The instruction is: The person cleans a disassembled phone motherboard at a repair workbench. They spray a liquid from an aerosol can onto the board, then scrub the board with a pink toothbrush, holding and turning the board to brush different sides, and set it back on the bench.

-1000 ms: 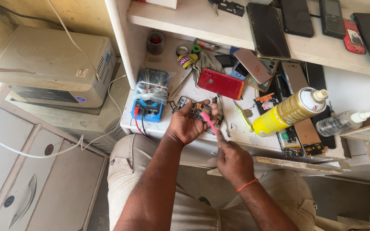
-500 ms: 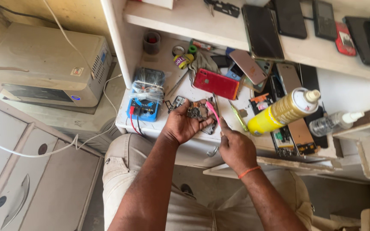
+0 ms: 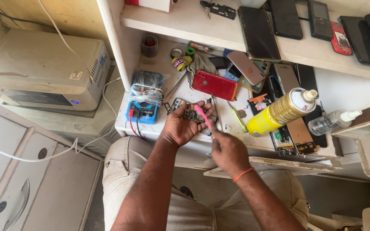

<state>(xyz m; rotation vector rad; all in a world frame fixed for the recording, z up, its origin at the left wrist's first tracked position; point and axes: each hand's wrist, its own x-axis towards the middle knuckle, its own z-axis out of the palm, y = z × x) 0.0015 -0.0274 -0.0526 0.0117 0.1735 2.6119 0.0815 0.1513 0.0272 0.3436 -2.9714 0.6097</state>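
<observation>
While a grey box-shaped machine (image 3: 43, 70) sits on the cabinet at far left, a blue multimeter (image 3: 143, 102) wrapped in clear film lies at the left edge of the white bench (image 3: 168, 85), its red and black leads hanging over the front lip. Just right of it the left hand (image 3: 183, 126) cups a small dark circuit board (image 3: 190, 113) in its curled fingers, above the bench's front edge. The right hand (image 3: 228, 152) pinches a pink-handled tool (image 3: 203, 116), whose long axis runs up and left so the tip meets the board. Beyond the hands lie a red phone (image 3: 214, 85), tape rolls and more handsets, leaving little bare bench. Further right a yellow spray can (image 3: 281, 112) lies on its side, nozzle pointing up and right, beside a clear bottle (image 3: 332, 122). A small dark cup (image 3: 150, 45) stands at the back; what it holds cannot be made out. The upper shelf (image 3: 202, 30) carries a row of dark phones.
</observation>
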